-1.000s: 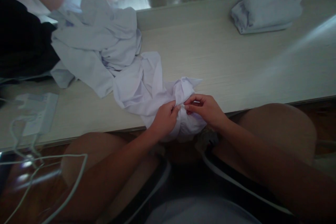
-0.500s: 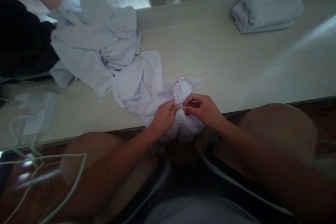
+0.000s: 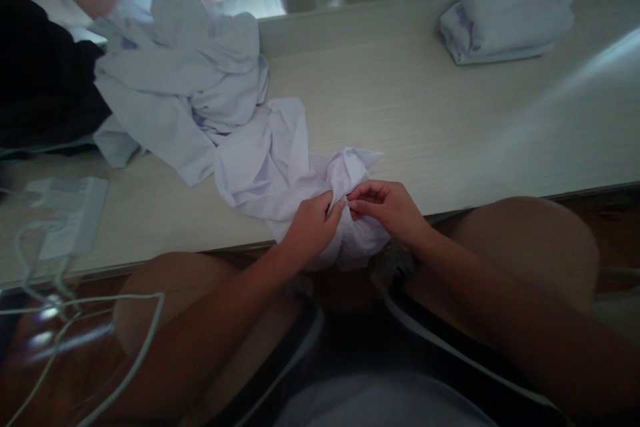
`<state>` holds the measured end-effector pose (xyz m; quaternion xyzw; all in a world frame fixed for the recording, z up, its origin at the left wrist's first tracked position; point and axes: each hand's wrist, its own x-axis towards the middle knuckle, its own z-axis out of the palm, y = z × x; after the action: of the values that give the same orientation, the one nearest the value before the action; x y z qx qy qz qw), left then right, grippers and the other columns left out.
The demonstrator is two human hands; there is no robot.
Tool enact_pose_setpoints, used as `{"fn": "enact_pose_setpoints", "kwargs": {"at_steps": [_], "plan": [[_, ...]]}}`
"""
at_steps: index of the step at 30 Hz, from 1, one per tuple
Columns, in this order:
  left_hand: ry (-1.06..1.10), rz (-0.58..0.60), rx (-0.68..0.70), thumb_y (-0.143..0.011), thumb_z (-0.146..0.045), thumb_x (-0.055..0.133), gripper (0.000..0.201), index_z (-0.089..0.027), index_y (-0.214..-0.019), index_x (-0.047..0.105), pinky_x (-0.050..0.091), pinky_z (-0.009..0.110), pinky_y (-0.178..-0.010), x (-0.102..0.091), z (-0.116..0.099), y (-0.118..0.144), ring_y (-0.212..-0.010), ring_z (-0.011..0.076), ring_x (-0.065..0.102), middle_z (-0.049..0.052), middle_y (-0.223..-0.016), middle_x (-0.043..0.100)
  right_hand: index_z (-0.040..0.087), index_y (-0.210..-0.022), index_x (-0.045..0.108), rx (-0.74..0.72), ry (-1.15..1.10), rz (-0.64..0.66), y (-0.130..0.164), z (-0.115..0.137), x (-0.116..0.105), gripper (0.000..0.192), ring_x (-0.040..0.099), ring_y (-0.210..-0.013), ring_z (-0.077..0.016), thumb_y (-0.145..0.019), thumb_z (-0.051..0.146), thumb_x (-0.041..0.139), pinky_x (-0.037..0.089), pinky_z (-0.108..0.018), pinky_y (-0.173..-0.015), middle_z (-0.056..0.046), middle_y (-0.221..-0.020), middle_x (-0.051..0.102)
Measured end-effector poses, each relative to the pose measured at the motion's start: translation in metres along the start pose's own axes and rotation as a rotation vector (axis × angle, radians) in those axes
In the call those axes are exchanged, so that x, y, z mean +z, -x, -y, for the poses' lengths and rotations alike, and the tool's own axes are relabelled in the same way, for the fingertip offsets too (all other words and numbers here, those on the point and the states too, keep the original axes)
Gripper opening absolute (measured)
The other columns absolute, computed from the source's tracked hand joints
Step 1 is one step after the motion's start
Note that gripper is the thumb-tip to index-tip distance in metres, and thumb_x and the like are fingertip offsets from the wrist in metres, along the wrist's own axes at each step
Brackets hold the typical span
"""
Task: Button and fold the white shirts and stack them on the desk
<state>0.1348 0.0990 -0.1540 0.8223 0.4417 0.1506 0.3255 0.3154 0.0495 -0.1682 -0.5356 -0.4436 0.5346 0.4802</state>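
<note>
A white garment (image 3: 295,147) lies rumpled at the front edge of the table, its near end hanging over toward my lap. My left hand (image 3: 314,221) grips its cloth, the thumb pressed down near a small fold. Close against it, my right hand (image 3: 383,205) pinches the same garment between thumb and fingertips. The fingertips of both hands nearly meet. What small part they pinch is too tiny to make out.
Behind on the left is a heap of pale crumpled clothes (image 3: 185,73), beside a black pile of fabric (image 3: 45,73). A folded pale garment (image 3: 510,20) rests at the back right. White hangers (image 3: 155,327) and a power strip (image 3: 80,220) are at the near left.
My left thumb has shifted and now lies straighter along the cloth toward the right fingertips. The right hand and the garment have stayed nearly still.
</note>
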Motion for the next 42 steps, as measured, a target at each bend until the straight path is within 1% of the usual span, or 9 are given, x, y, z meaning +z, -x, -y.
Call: {"fn": "enact_pose_setpoints", "kwargs": {"at_steps": [3,8,10,13,16,19,26,37,42], "plan": [[-0.018,-0.018,0.028,-0.097,-0.040,0.044,0.034,-0.018,-0.076,0.059,0.038,0.028,-0.062,0.000,-0.002,0.003,-0.062,0.0148,0.052,0.001,-0.068,0.061,0.017,-0.086,0.071,0.000,0.010,-0.009,0.000,0.003,0.001,0.021,0.065,-0.064,-0.0153,-0.075,0.034,0.078,0.052,-0.029,-0.065,-0.002,-0.071,0.070],[0.053,0.022,0.063,-0.094,-0.044,0.051,0.030,-0.017,-0.093,0.065,0.044,0.029,-0.067,-0.002,-0.005,0.004,-0.072,0.0178,0.060,0.003,-0.081,0.068,0.017,-0.084,0.071,0.022,-0.008,-0.020,0.000,0.005,0.000,0.020,0.066,-0.064,-0.0154,-0.073,0.031,0.080,0.053,-0.029,-0.066,-0.003,-0.073,0.071],[0.069,0.030,0.068,-0.093,-0.042,0.053,0.029,-0.016,-0.096,0.066,0.046,0.030,-0.070,-0.003,-0.005,0.004,-0.076,0.0191,0.062,0.004,-0.086,0.070,0.017,-0.084,0.071,0.026,-0.005,-0.010,0.000,0.006,0.000,0.019,0.066,-0.064,-0.0154,-0.073,0.030,0.080,0.054,-0.029,-0.067,-0.003,-0.072,0.071],[0.061,0.032,0.071,-0.092,-0.035,0.053,0.023,-0.016,-0.096,0.067,0.047,0.030,-0.071,-0.003,-0.005,0.004,-0.076,0.0193,0.063,0.004,-0.086,0.071,0.017,-0.085,0.070,0.027,-0.005,0.036,0.000,0.009,-0.002,0.020,0.066,-0.063,-0.0156,-0.075,0.032,0.079,0.054,-0.029,-0.067,-0.003,-0.068,0.071],[0.033,0.044,0.081,-0.093,-0.035,0.053,0.023,-0.017,-0.089,0.067,0.046,0.029,-0.069,-0.003,-0.004,0.004,-0.071,0.0184,0.062,0.004,-0.081,0.071,0.017,-0.085,0.069,0.021,0.005,0.056,0.000,0.012,-0.003,0.021,0.066,-0.063,-0.0159,-0.076,0.034,0.078,0.054,-0.029,-0.065,-0.003,-0.068,0.071],[0.006,0.068,0.103,-0.095,-0.037,0.051,0.027,-0.017,-0.088,0.068,0.046,0.030,-0.070,-0.002,-0.002,0.003,-0.071,0.0187,0.062,0.004,-0.081,0.071,0.017,-0.084,0.069,-0.004,0.060,0.055,0.000,0.014,-0.004,0.020,0.067,-0.063,-0.0161,-0.078,0.034,0.077,0.053,-0.028,-0.063,-0.003,-0.068,0.071],[-0.079,0.138,0.127,-0.099,-0.039,0.043,0.033,-0.017,-0.090,0.066,0.048,0.032,-0.078,0.004,0.004,0.002,-0.081,0.0212,0.065,0.008,-0.086,0.071,0.018,-0.083,0.068,-0.041,0.195,0.072,0.001,0.017,-0.006,0.017,0.067,-0.064,-0.0164,-0.080,0.033,0.073,0.051,-0.028,-0.064,-0.002,-0.069,0.071],[-0.075,0.246,0.165,-0.100,-0.028,0.038,0.028,-0.016,-0.103,0.063,0.049,0.034,-0.089,0.009,0.006,0.004,-0.093,0.0232,0.066,0.011,-0.096,0.070,0.020,-0.082,0.068,-0.101,0.376,0.084,0.002,0.014,-0.008,0.007,0.064,-0.069,-0.0174,-0.081,0.028,0.070,0.047,-0.030,-0.068,-0.001,-0.072,0.070],[-0.100,0.302,0.176,-0.096,-0.021,0.039,0.026,-0.015,-0.103,0.062,0.050,0.036,-0.089,0.009,0.006,0.004,-0.095,0.0244,0.066,0.013,-0.101,0.070,0.020,-0.084,0.069,-0.207,0.563,0.095,-0.001,0.015,-0.008,0.006,0.063,-0.076,-0.0176,-0.083,0.026,0.069,0.045,-0.028,-0.071,-0.001,-0.081,0.071]]}}
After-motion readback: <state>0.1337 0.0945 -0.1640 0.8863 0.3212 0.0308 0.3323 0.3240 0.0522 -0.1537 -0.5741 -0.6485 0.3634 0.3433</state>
